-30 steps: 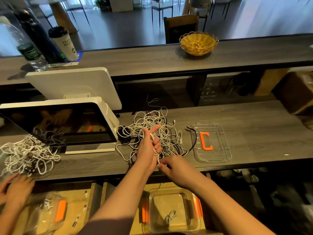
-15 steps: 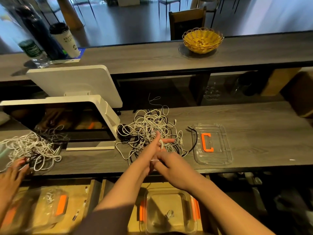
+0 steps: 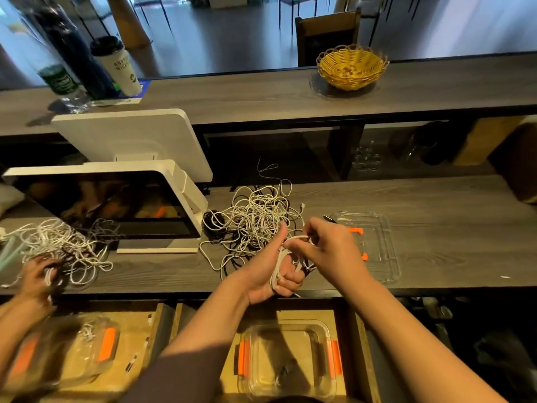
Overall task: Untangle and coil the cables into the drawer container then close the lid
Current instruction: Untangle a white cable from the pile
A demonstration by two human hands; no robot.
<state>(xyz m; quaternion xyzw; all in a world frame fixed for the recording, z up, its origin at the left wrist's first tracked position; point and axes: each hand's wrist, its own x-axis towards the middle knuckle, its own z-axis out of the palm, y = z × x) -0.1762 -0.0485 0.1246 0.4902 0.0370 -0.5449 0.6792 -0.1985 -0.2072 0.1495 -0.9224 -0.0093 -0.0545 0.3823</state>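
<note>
1. The left hand (image 3: 279, 274) is curled into a fist just in front of the tangled cable pile (image 3: 255, 222), thumb pointing up toward the pile, and it grips a white cable (image 3: 280, 257) that loops several times around its palm and fingers.
2. The right hand (image 3: 328, 248) sits just right of the left hand and touches it; its fingers are bent together, pinching a strand of the same white cable above the left fist.
3. The pile itself, white and dark cords knotted together, lies on the wooden counter (image 3: 436, 205) directly behind both hands.
4. Right of the pile, a clear lid (image 3: 377, 242) with orange clips rests flat on the counter, partly hidden by the right hand.
5. In front of the pile and below the counter edge, an open wooden drawer (image 3: 345, 330) holds a clear container (image 3: 287, 362) with orange side latches; something small and dark lies in it, too blurred to identify.
6. Left of the pile stands a white tilted screen (image 3: 116, 205), and beyond it a second heap of cords (image 3: 58, 245) is handled by another person's hand (image 3: 37, 274).
</note>
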